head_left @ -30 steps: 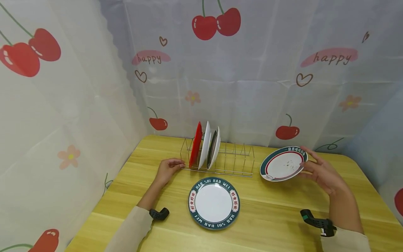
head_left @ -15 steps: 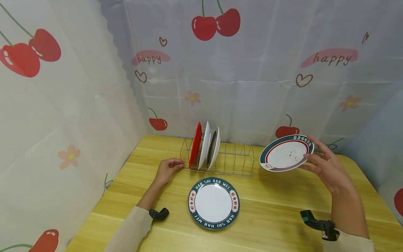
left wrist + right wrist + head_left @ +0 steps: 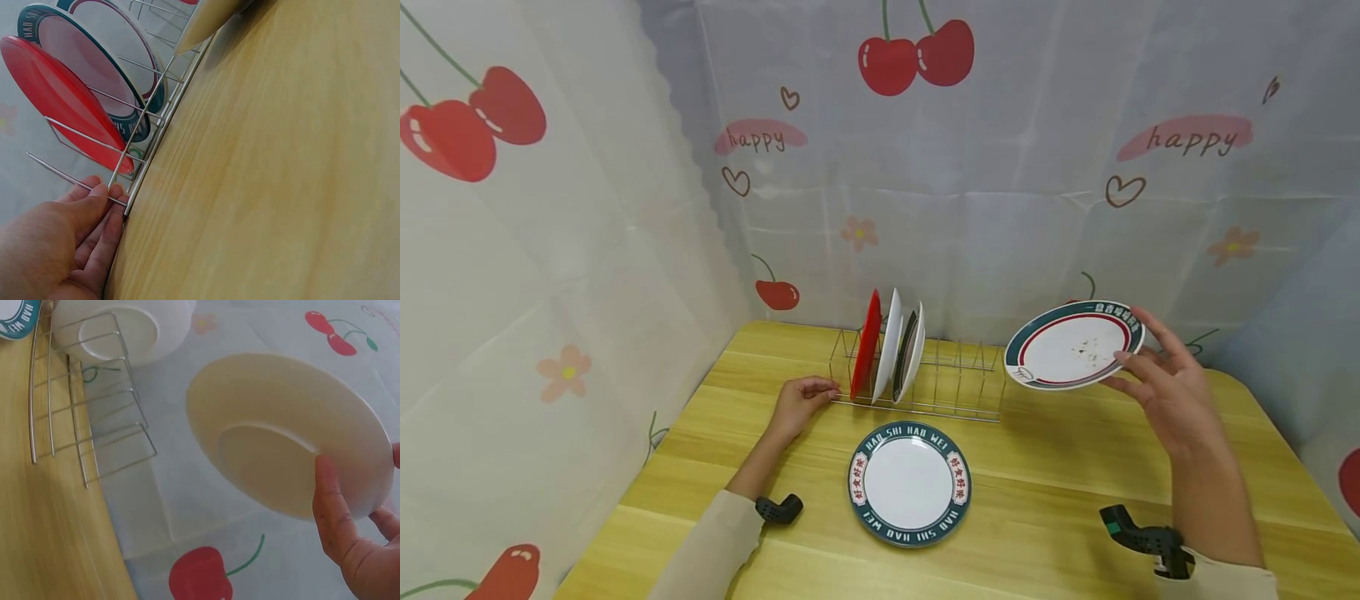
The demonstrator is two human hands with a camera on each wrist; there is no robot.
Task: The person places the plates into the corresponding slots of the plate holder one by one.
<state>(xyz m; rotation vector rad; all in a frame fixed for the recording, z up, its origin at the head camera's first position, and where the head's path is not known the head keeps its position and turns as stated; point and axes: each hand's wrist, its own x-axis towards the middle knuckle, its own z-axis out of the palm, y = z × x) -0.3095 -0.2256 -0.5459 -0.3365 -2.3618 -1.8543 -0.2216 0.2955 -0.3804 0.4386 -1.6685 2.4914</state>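
My right hand grips the right edge of a white plate with a green rim band and red ring, holding it tilted above the table. Dark specks dot its middle. The right wrist view shows the underside of this plate, one finger pressed against it. At the left end of a wire plate rack, my left hand pinches the frame. The left wrist view shows thumb and fingers around the rack's wire. In the rack stand a red plate, a white-backed plate and another green-banded plate.
A green-rimmed plate lies flat on the wooden table, in front of the rack. Behind the table hangs a cherry-printed curtain. Another curtain is on the left side.
My right hand has lifted the plate off the table's right side, and over the last half second has moved it left towards the rack. The left hand and rack stay where they were.
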